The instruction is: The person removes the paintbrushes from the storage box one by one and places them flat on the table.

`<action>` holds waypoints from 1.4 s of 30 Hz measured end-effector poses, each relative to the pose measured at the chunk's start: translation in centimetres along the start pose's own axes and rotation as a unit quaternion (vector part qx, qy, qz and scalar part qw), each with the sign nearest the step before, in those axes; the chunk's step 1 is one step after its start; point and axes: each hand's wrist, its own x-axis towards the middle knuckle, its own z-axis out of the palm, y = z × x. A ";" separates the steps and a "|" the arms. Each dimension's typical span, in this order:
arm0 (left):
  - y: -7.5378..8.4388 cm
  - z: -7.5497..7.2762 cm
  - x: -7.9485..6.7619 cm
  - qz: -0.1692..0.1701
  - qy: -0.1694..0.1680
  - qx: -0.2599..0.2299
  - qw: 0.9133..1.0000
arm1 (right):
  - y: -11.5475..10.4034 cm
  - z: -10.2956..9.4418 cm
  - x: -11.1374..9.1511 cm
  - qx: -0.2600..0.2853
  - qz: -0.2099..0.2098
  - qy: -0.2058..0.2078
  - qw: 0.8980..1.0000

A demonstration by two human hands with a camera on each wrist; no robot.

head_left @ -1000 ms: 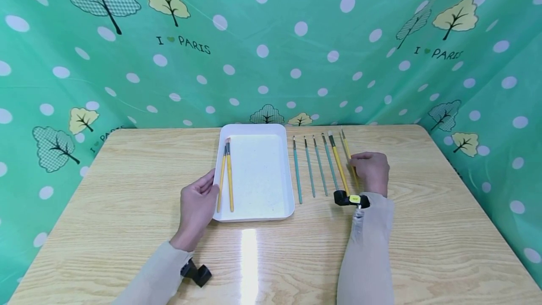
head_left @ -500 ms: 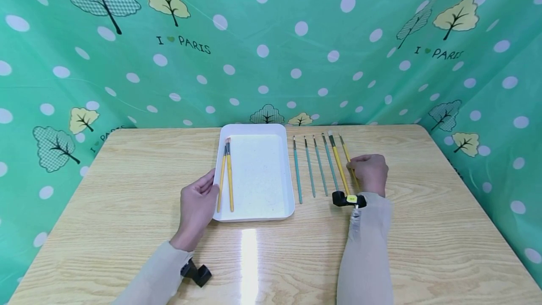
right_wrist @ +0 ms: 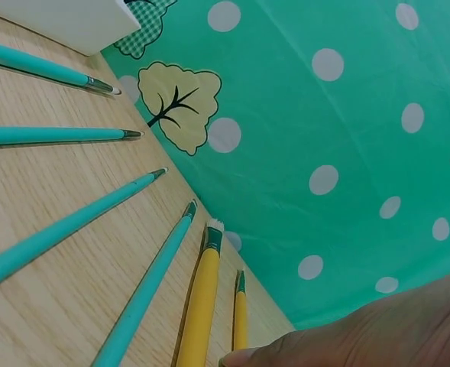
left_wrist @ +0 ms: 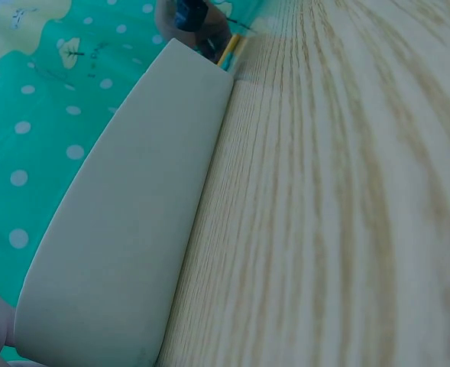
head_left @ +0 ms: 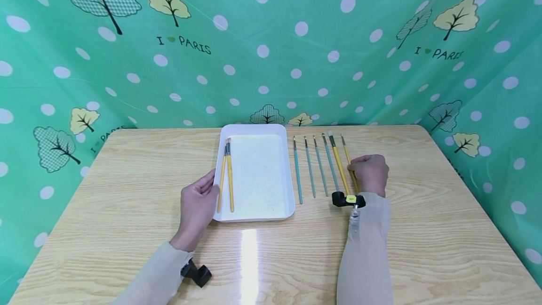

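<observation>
My left hand (head_left: 196, 208) holds the left side of a white tray (head_left: 260, 178), the thumb near its rim. In the left wrist view the tray's outer wall (left_wrist: 125, 206) fills the middle, and only bits of that hand show. Inside the tray lie two yellow-handled paintbrushes (head_left: 230, 178), bristles away from me. At the right end of a row of brushes, my right hand (head_left: 370, 173) pinches a thin yellow paintbrush (head_left: 346, 149) by its handle, against or close to the table. Part of its handle is hidden by the hand.
Left of the thin brush lies a thicker yellow paintbrush (head_left: 338, 161) with pale bristles. Several teal paintbrushes (head_left: 310, 166) lie between it and the tray, roughly parallel. A green patterned curtain (head_left: 271, 60) hangs behind the wooden table (head_left: 127, 182).
The thin yellow paintbrush's tip has come down slightly towards the table, and its handle has straightened a little. My right hand has shifted very slightly. My left hand and the tray stay put.
</observation>
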 end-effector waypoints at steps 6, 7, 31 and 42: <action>0.0 -0.1 -0.1 0.000 -0.004 -0.003 1.000 | 0.0 0.1 -0.1 -0.001 -0.006 0.007 1.000; 0.0 -0.1 -0.1 -0.001 -0.004 -0.002 1.000 | 0.0 0.0 -0.1 0.001 -0.006 0.006 1.000; 0.2 0.0 -0.1 -0.007 -0.005 -0.003 1.000 | -2.6 -0.4 -1.0 0.072 -0.043 -0.084 0.993; 0.3 0.0 0.0 -0.013 0.000 0.004 1.000 | -4.3 0.5 -1.9 0.161 -0.062 -0.166 0.971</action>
